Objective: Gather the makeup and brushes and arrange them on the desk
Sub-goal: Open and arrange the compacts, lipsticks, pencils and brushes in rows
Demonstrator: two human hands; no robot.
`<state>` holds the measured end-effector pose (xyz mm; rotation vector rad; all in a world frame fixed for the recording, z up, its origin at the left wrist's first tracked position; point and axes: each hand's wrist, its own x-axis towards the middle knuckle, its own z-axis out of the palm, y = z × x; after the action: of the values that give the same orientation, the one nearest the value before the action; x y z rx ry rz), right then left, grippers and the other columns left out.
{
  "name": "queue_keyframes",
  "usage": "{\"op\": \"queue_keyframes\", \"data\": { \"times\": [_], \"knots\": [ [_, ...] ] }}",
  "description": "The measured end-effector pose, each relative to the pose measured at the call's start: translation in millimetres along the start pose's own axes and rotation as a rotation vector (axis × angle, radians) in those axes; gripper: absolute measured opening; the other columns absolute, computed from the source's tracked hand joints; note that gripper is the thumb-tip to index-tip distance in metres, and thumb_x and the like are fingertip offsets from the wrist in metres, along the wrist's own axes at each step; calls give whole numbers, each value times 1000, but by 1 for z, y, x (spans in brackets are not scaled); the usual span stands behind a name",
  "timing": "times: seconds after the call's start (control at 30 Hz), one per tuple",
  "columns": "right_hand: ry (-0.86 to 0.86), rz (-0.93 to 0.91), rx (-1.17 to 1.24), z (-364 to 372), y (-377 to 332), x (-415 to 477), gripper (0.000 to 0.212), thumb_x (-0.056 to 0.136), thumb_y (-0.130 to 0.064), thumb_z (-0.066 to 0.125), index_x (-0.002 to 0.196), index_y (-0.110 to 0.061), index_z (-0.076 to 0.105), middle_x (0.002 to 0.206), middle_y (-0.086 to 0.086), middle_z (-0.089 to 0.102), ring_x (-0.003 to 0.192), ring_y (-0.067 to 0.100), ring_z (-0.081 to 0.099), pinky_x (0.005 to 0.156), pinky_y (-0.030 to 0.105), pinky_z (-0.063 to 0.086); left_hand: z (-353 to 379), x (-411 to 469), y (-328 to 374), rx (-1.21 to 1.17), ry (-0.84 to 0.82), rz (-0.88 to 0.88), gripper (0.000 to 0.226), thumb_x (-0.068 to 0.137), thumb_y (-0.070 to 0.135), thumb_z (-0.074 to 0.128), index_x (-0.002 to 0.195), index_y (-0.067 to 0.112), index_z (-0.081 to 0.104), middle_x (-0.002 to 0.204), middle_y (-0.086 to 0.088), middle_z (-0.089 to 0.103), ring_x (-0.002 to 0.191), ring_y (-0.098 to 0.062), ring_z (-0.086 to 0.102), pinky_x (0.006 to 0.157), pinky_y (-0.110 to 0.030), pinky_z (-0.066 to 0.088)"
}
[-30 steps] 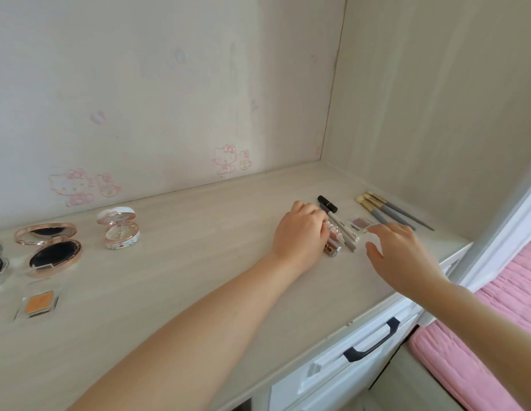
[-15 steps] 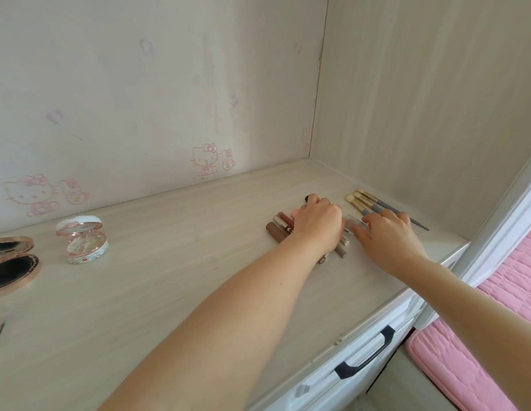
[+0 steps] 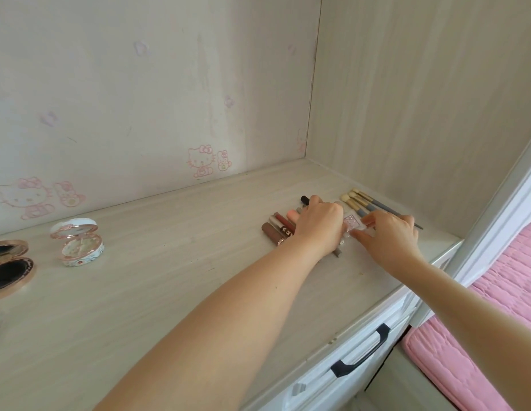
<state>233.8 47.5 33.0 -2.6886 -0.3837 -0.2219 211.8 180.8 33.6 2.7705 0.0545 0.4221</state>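
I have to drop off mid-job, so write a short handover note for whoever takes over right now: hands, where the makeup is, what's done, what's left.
Left hand: palm down on the row of lip tubes and pencils, toward the right end of the desk.
Right hand: appears to pinch the small clear eyeshadow case, which sits between that row and the brushes.
Done: tubes and brushes lie side by side at the right.
Left: the white compact and the rose-gold compact sit open at the far left, apart from the group.
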Motion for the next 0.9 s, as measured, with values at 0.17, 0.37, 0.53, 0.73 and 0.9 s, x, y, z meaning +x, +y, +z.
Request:
{"op": "queue_keyframes", "data": {
  "times": [0.17, 0.37, 0.53, 0.73, 0.9],
  "knots": [
    [98, 16, 239, -3, 5, -5, 12, 85, -29, 69, 93, -23, 63, 86, -7, 62, 100, 26, 58, 94, 46, 43, -5, -13, 6, -91, 68, -21, 25, 92, 18, 58, 117, 17, 55, 106, -11, 51, 85, -31, 55, 79, -40, 33],
    [134, -27, 388, -17, -7, -23, 12, 85, -18, 69, 96, -15, 65, 86, -4, 63, 88, 18, 60, 81, 30, 45, -16, -31, -1, -293, 92, -47, 16, 91, 25, 60, 107, 23, 59, 99, -7, 59, 95, -28, 54, 85, -42, 45],
    [116, -82, 461, -24, -26, -47, 9, 85, -17, 68, 94, -17, 66, 84, -6, 65, 85, 15, 60, 78, 27, 44, -38, -62, -11, -513, 157, -81, 14, 85, 16, 67, 98, 20, 66, 95, 2, 68, 91, -14, 61, 78, -25, 48],
    [43, -207, 499, -27, -55, -79, 26, 88, -17, 64, 108, -32, 58, 83, -6, 68, 83, 11, 63, 66, 18, 40, -64, -105, -27, -807, 194, -203, 17, 80, 5, 72, 87, 20, 70, 85, 4, 71, 76, -10, 65, 75, -25, 53],
    [-62, -396, 475, -26, -84, -110, 45, 90, -11, 59, 124, -40, 53, 104, -12, 65, 87, 7, 61, 71, 12, 41, -87, -151, -43, -972, 192, -333, 18, 82, 3, 70, 86, 20, 71, 84, -1, 69, 76, -13, 64, 79, -28, 56]
  ]
}}
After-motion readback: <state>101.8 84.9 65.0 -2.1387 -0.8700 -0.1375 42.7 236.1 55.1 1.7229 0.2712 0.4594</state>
